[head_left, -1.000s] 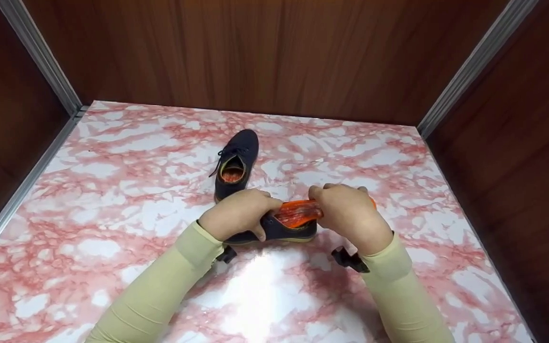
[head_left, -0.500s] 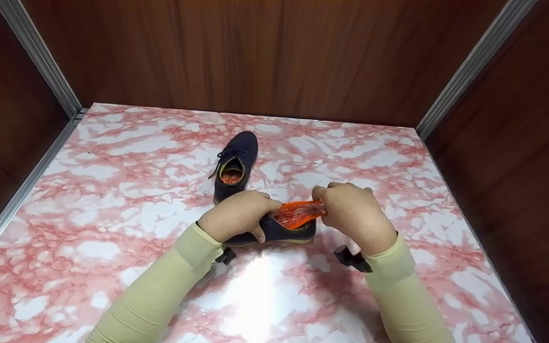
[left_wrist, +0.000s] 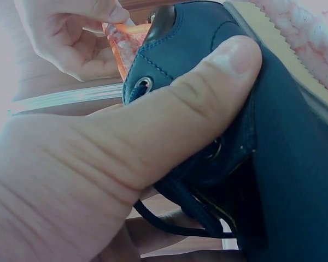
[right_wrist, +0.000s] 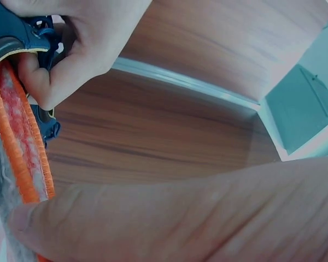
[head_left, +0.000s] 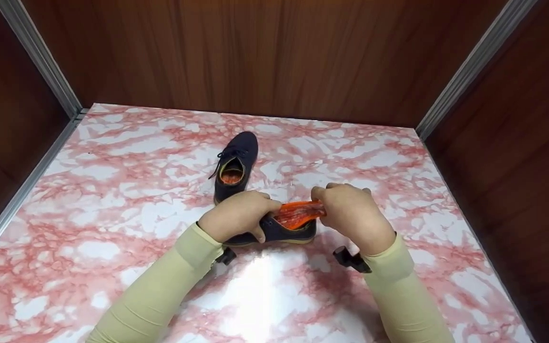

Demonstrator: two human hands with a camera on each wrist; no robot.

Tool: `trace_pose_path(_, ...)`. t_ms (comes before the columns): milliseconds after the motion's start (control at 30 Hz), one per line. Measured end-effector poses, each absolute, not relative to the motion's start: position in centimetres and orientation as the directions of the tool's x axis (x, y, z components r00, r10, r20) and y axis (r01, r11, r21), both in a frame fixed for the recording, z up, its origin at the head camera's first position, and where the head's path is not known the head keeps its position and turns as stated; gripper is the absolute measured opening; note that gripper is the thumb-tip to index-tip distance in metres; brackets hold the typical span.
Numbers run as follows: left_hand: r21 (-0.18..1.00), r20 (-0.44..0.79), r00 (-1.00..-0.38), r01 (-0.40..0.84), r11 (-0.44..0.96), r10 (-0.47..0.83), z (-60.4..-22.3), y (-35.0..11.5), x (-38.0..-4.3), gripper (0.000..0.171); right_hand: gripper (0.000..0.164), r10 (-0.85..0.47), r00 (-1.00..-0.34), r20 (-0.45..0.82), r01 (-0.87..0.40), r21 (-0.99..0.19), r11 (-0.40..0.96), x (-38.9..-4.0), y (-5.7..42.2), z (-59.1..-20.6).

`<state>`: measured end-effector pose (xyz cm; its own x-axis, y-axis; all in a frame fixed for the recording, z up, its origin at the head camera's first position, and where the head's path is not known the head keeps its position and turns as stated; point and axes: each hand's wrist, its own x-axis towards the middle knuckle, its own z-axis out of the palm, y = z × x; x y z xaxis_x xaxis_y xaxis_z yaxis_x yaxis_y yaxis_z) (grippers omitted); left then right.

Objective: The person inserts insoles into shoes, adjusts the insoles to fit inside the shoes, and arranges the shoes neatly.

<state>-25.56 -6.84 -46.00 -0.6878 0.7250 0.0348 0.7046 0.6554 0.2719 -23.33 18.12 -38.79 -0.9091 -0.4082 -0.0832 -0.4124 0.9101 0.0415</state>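
A dark blue lace-up shoe (head_left: 289,233) lies with its toe to the left and its opening toward the right. My left hand (head_left: 241,214) grips it across the lace area, the thumb pressed along its side in the left wrist view. Out of the shoe's opening comes an insole (head_left: 298,214) with orange stitched edges and a red and white fuzzy top. My right hand (head_left: 353,214) pinches the insole's free end, which its fingers hide. In the right wrist view the thumb (right_wrist: 27,224) lies against the insole's edge. The insole's front part is hidden inside the shoe.
A matching shoe (head_left: 238,162) stands behind the left hand, toe pointing away, with a reddish insole inside. Both rest on a red and white marbled tabletop (head_left: 136,190). Brown wood panels (head_left: 293,57) with metal corner strips enclose the back and sides.
My right hand has shifted slightly right, still pinching the insole, and the orange tip that showed beyond it is now hidden. The left hand and both shoes have hardly moved.
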Motion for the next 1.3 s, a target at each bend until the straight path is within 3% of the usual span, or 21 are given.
trace_pose_path(300,0.282,0.019,-0.692,0.696,0.66,0.722,-45.9,-6.7,-25.6,0.053,0.045,-0.337,-0.935,-0.111,-0.342,0.033,0.939,-23.3,18.4,-38.4)
trace_pose_path(1100,0.267,0.013,-0.692,0.698,0.665,0.721,-45.9,-6.7,-25.7,0.05,0.038,-0.38,-0.918,-0.109,-0.385,0.03,0.922,-23.2,17.9,-38.7)
trace_pose_path(1300,0.274,0.023,-0.689,0.701,0.658,0.725,-46.0,-6.7,-25.6,0.051,0.044,-0.378,-0.917,-0.124,-0.386,0.049,0.921,-23.3,17.3,-39.3)
